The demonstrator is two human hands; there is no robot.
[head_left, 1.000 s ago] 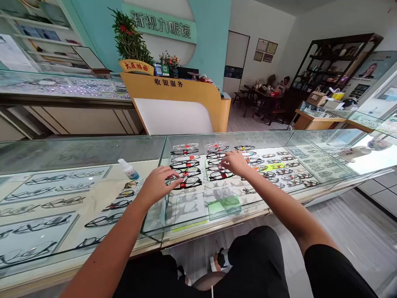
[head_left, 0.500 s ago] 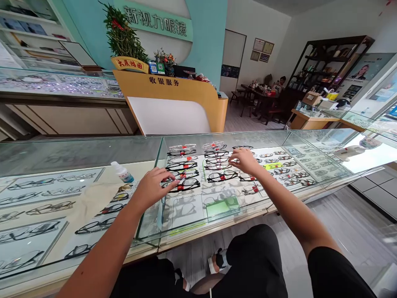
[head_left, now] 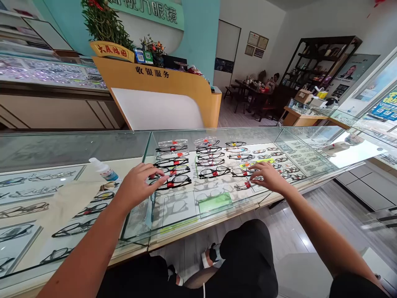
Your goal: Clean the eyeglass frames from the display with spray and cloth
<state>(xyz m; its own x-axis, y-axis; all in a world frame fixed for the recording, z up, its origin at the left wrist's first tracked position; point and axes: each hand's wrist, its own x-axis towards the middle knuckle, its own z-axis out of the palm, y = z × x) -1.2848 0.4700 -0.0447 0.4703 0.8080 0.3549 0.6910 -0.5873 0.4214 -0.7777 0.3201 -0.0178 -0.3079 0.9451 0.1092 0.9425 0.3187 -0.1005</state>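
In the head view, the spectacles in the left row (head_left: 174, 182) lie on top of the glass counter (head_left: 173, 225), with red tags on their lenses; the left hand (head_left: 139, 182) is at the left end of the nearest pair, its fingers bent and the thumb apart, and whether it pinches the frame one cannot tell; the right hand (head_left: 266, 176) is half curled with a gap between fingertips and thumb, holding nothing that shows, just beside the right row of spectacles (head_left: 243, 172).

Such frames are probably light and rather stiff, with thin arms that may bend; the smooth glass may let them slide; the bridge or the frame's edge seems the better place for holding, as lenses could take smudges.

A middle row of spectacles (head_left: 214, 171) stands between the hands, so the rows leave little room for fingers; a bottle (head_left: 104, 169) and a cloth (head_left: 70, 203) are left of the left hand; a green card (head_left: 215, 203) lies nearer the person.
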